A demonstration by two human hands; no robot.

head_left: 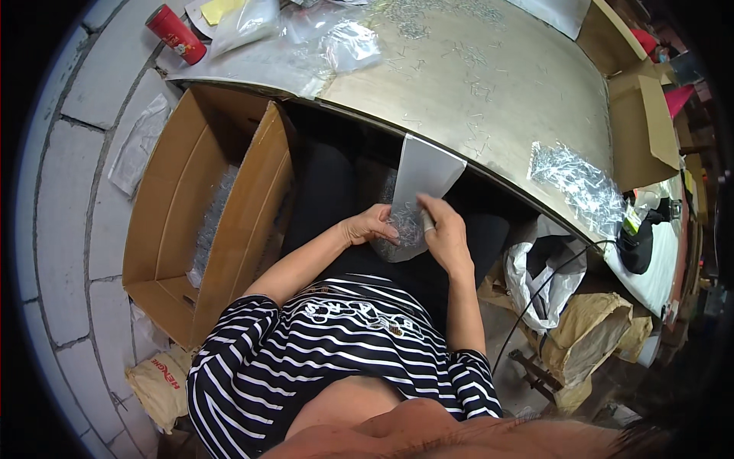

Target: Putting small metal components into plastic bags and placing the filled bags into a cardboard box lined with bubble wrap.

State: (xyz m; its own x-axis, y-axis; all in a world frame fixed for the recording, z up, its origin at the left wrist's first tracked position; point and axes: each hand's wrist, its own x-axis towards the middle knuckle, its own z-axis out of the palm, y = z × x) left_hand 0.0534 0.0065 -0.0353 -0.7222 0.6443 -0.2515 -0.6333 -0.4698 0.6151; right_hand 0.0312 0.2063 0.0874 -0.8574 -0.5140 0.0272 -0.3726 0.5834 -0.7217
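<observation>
A clear plastic bag [427,170] stands upright over my lap, in front of the table edge. Small shiny metal pins or nails lie in its rounded bottom. My left hand [368,226] is closed on the bag's lower left side, thumb toward the front. At the right side of the bag, my right hand [446,236] has its fingers bent and closed against the plastic. A pale band wraps one of its fingers. The far side of the bag and the fingertips behind it are hidden.
Loose pins [478,57] are scattered over the metal tabletop [367,96]. A filled bag of pins [577,183] lies at its right edge. An open cardboard box [172,199] holding filled bags stands at my left. A red can [176,34] sits far left; a black cable [543,287] hangs at right.
</observation>
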